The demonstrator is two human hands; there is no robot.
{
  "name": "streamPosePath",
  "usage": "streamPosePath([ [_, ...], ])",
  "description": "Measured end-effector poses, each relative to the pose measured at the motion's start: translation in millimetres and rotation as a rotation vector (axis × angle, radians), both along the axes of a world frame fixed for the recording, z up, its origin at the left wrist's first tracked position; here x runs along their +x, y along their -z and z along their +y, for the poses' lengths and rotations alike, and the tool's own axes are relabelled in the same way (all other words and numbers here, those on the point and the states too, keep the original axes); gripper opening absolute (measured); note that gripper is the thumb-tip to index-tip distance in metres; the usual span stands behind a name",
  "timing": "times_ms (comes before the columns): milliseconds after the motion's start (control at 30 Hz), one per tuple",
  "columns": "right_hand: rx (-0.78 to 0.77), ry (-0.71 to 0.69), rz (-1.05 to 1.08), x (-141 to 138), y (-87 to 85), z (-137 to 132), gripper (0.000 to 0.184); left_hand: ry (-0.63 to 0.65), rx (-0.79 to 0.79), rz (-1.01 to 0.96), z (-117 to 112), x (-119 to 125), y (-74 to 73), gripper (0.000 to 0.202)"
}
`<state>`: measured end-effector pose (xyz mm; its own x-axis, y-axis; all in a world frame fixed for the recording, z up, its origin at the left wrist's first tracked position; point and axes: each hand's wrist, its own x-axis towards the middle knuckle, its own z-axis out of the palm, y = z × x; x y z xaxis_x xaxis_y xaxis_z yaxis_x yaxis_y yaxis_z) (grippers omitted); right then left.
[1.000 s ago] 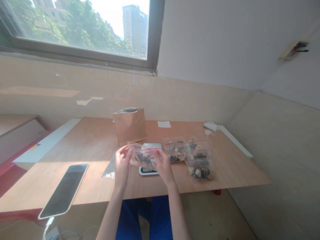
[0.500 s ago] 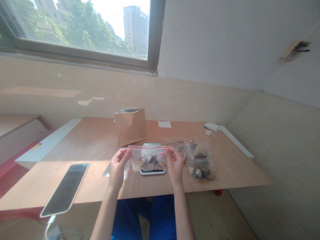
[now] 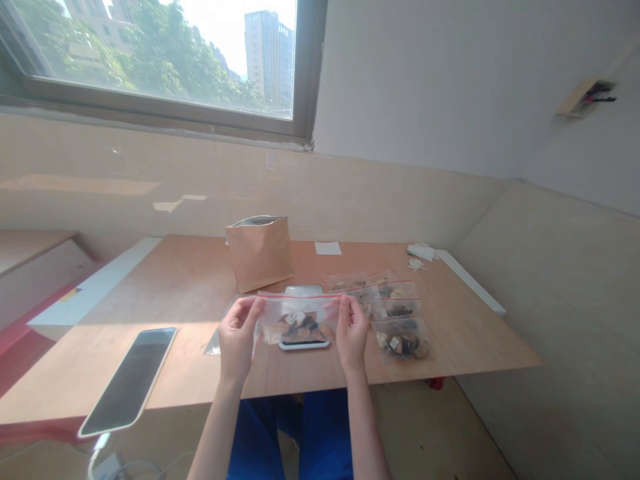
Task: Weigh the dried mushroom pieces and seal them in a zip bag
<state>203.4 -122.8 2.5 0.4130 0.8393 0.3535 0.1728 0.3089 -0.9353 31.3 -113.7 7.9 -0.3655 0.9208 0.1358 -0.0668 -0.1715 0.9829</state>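
Observation:
Both my hands hold up a clear zip bag point(image 3: 299, 322) with a red-lined seal, stretched level by its upper corners. My left hand point(image 3: 237, 341) pinches its left side, and my right hand point(image 3: 352, 333) pinches its right side. Dark and tan chunks lie in the bag's lower part. Below it, a white digital scale point(image 3: 304, 345) sits on the table, mostly hidden by the bag. Several similar filled zip bags point(image 3: 401, 339) lie to the right of my right hand. A flat clear plastic sheet point(image 3: 215, 344) shows beside my left hand.
A kraft paper pouch point(image 3: 259, 255) stands upright behind the scale on the plywood table point(image 3: 200, 273). A large dark-screened phone point(image 3: 129, 381) lies at the front left. A white paper slip point(image 3: 328, 248) and white scraps point(image 3: 423, 252) lie at the back.
The bag has gone from tilted and bunched to level and pulled taut. My hands have moved apart, and the bag now hides more of the scale.

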Motion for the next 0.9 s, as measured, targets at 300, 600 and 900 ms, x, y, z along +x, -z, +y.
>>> streamPosePath([
  [300,-0.001,-0.060,0.096,-7.8,-0.7,1.1,0.036,-0.004,0.016,-0.291,-0.6,13.6,-0.1,0.030],
  [600,0.031,-0.070,0.099,-15.2,-1.5,1.2,0.028,0.142,-0.024,-0.166,-1.5,9.6,3.2,0.028],
  [900,0.007,0.003,0.095,-13.8,-0.8,-0.8,0.028,0.048,-0.009,-0.047,-6.0,7.1,-4.6,0.028],
])
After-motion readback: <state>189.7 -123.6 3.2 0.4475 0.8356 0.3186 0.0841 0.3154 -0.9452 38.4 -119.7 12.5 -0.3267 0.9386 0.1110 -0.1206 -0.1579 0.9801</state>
